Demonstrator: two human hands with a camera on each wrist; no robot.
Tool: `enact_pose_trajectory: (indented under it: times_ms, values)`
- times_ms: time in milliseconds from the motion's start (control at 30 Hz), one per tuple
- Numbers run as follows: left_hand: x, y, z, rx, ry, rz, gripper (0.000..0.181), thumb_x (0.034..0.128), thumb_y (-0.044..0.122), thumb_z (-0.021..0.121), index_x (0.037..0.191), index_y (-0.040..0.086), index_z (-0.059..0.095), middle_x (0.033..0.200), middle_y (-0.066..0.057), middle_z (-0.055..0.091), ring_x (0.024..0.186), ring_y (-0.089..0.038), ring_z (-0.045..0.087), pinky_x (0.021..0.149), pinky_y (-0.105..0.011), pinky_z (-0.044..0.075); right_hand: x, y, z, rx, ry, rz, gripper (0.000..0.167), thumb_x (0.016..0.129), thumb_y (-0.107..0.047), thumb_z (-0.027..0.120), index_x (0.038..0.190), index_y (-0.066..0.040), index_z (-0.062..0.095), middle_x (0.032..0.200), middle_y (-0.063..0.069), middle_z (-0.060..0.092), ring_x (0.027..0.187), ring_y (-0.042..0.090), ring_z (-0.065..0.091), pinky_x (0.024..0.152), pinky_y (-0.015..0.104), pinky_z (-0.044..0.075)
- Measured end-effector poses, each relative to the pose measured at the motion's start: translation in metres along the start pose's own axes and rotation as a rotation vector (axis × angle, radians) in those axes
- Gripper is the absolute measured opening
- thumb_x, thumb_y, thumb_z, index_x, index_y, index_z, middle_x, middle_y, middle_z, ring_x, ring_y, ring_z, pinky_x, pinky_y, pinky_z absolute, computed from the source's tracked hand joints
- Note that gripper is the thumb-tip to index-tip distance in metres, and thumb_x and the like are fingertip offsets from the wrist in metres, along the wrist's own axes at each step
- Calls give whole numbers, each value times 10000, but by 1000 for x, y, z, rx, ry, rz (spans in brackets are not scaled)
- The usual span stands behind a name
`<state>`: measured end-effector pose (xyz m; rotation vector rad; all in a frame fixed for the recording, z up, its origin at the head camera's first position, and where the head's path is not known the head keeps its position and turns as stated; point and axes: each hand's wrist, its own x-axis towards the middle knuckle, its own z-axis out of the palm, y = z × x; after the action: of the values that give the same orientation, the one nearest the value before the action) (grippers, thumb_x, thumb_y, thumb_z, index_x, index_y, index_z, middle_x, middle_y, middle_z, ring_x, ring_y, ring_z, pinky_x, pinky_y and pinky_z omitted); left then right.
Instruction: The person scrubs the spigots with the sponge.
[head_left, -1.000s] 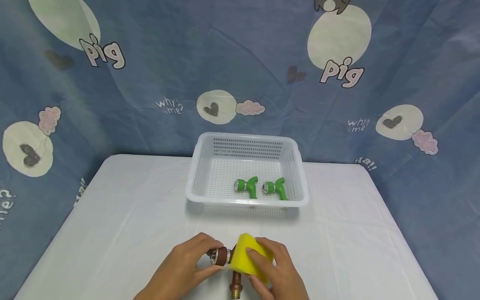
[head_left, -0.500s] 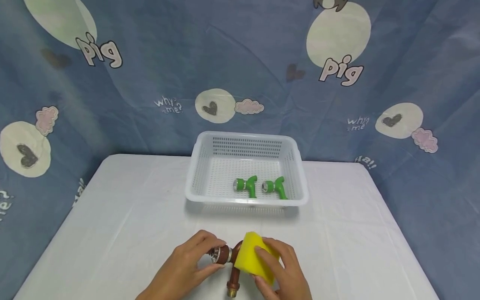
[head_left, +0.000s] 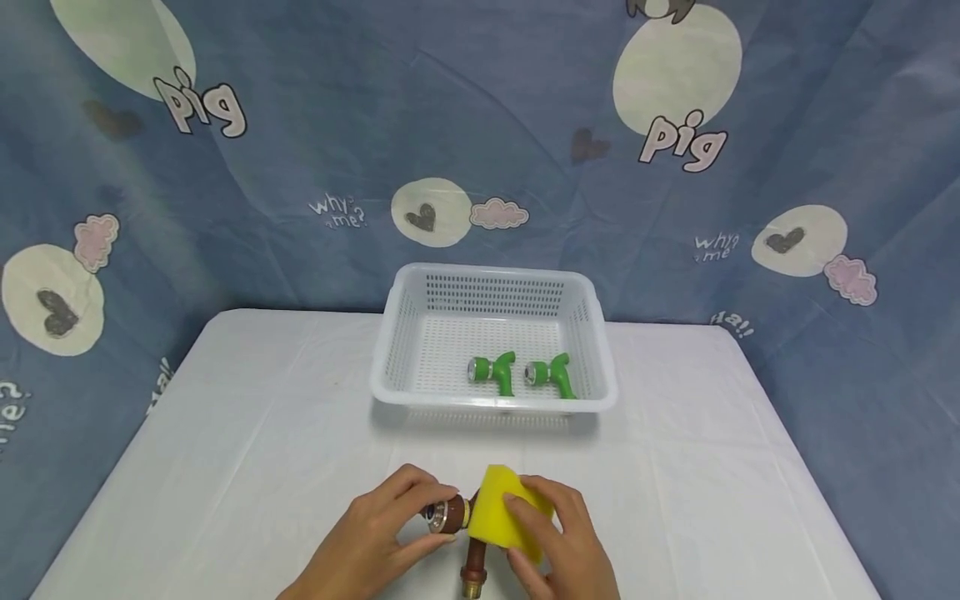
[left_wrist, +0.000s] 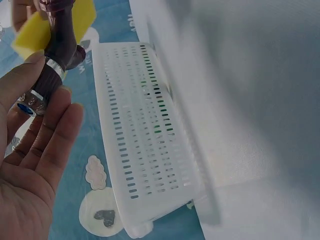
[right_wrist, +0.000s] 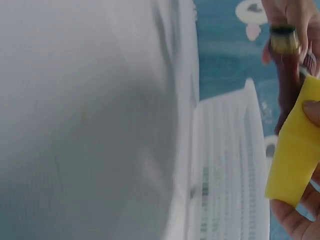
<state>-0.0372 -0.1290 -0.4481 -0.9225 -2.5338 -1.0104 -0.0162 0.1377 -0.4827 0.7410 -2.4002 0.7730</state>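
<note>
My left hand holds a brown tap by its knob, between thumb and fingers. The tap's brass threaded end points toward me in the head view. In the left wrist view, the knob of the tap ends in a silvery cap with a blue centre. My right hand grips a yellow sponge, which is bent over the tap's body and hides part of it. In the right wrist view, the sponge lies against the brown pipe, with a thumb and fingers around it.
A white perforated basket stands beyond the hands on the white-covered table. Two green taps, a left one and a right one, lie inside it. A blue printed cloth hangs behind the table.
Both hands keep their hold. The sponge moved slightly right along the tap, then a little back left. The tap's threaded end swung left and returned.
</note>
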Motion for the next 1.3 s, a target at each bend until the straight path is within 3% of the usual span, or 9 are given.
enact_pose_trajectory:
  times_ms: [367, 433, 567, 733, 933, 1067, 1133, 1200, 1300]
  values:
    - [-1, 1, -2, -36, 50, -8, 580, 764, 119, 949, 1257, 292, 697, 1177, 150, 573, 932, -25, 614, 828, -109, 540, -3, 9, -7, 105, 70, 184, 703, 1025, -552, 596, 1546, -96, 476, 1459, 100, 529, 1256, 258, 569, 1139, 118, 317]
    - [0, 2, -2, -32, 51, -8, 587, 759, 108, 951, 1258, 286, 698, 1181, 144, 573, 931, -30, 615, 830, -104, 537, -2, 3, -8, 104, 64, 162, 700, 1032, -559, 569, 1541, -88, 477, 1470, 100, 525, 1248, 245, 563, 1131, 118, 330]
    - [1, 2, 0, -19, 36, -11, 602, 756, 109, 952, 1267, 294, 694, 1190, 138, 573, 933, -33, 621, 855, -88, 524, 1, -9, -4, 96, 75, 7, 627, 1062, -499, 529, 1492, -43, 525, 1451, 152, 537, 1196, 262, 564, 1085, 174, 416]
    - [2, 4, 2, -34, 8, -5, 598, 773, 85, 938, 1280, 283, 689, 1213, 112, 582, 940, -54, 635, 848, -107, 541, -1, -19, 1, 56, 60, -74, 508, 1081, -461, 519, 1462, -134, 587, 1460, 128, 535, 1190, 240, 541, 1050, 198, 450]
    - [1, 4, 2, -67, 10, 23, 582, 795, 39, 912, 1276, 279, 690, 1223, 84, 574, 906, -57, 632, 740, -139, 567, 0, -12, 5, -61, 54, 24, 476, 1090, -485, 452, 1443, -209, 611, 1435, 111, 552, 1158, 255, 541, 842, 405, 596]
    - [0, 2, 3, -95, -2, 26, 567, 810, 23, 896, 1275, 272, 685, 1239, 73, 566, 914, -56, 635, 702, -154, 565, -2, -5, 2, -131, 34, 119, 538, 926, -338, 731, 1445, -264, 608, 1409, 81, 562, 1164, 242, 532, 839, 438, 602]
    - [-1, 1, 3, -96, -6, 19, 562, 811, 28, 897, 1270, 275, 685, 1241, 75, 563, 911, -51, 633, 690, -157, 564, -2, -1, 0, -145, 46, 138, 659, 805, -253, 807, 1436, -259, 619, 1395, 84, 569, 1160, 247, 533, 856, 434, 589]
    - [-1, 1, 3, -91, -10, 3, 563, 811, 32, 899, 1263, 288, 684, 1243, 92, 556, 907, -42, 623, 686, -172, 571, -3, 3, 0, -135, 79, 138, 655, 786, -229, 806, 1419, -234, 638, 1388, 94, 575, 1153, 260, 532, 899, 379, 553]
    - [-1, 1, 3, -83, -19, -21, 563, 813, 34, 897, 1259, 305, 683, 1251, 112, 548, 907, -35, 609, 692, -200, 584, -3, 4, -1, -122, 118, 115, 495, 925, -325, 711, 1403, -214, 652, 1386, 102, 576, 1159, 268, 531, 990, 262, 465]
